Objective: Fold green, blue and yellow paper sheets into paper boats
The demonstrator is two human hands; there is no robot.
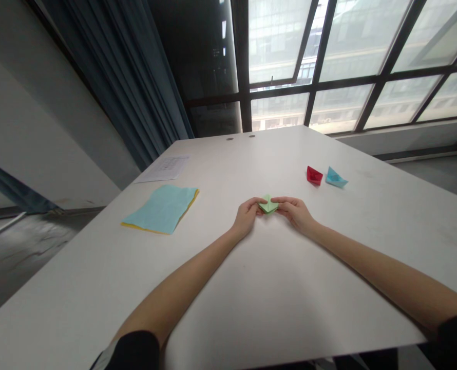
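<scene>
Between my two hands is a small light green folded paper boat [268, 206], with a raised point in its middle. My left hand [248, 215] pinches its left end between thumb and fingers. On the other side, my right hand [294, 211] grips the right end the same way. The ends of the folded paper are partly hidden by my fingertips. Beyond my right hand, a red paper boat [314, 176] and a blue paper boat [335, 178] rest side by side on the table.
A stack of light blue and yellow paper sheets [163, 208] lies left on the white table [228, 288]. Behind it is a printed white sheet [165, 168] near the table's left edge. A blue curtain [136, 77] and windows stand past the far edge.
</scene>
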